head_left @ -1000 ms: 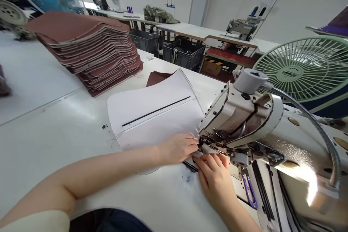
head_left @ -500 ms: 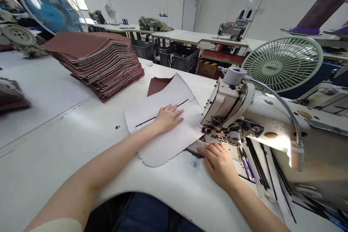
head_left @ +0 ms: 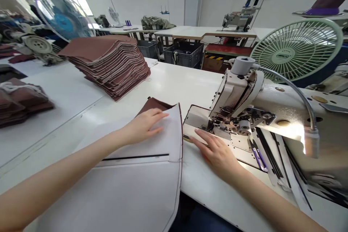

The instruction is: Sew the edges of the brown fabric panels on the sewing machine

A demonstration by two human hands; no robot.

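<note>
My left hand [head_left: 145, 127] rests with fingers stretched out on the pale underside of a brown-faced panel [head_left: 136, 185]. A black strip [head_left: 138, 157] runs across the panel, and its far corner is turned so the brown side shows. The panel's stitched right edge lies apart from the sewing machine [head_left: 233, 98], and its near part overhangs the table edge. My right hand [head_left: 214, 150] lies open at the near side of the machine's metal bed plate [head_left: 197, 116], fingertips at the plate's edge, holding nothing that I can see.
Purple-handled thread snips [head_left: 258, 156] and black-and-white strips [head_left: 277, 159] lie right of the needle area. A tall stack of brown panels [head_left: 108, 65] stands at the back left, with a tied bundle [head_left: 24, 101] nearer. A green fan [head_left: 296, 50] stands behind the machine.
The panel has come away from under the machine's needle area, turned, and moved left and toward me with my left hand on it. My right hand stays near the bed plate.
</note>
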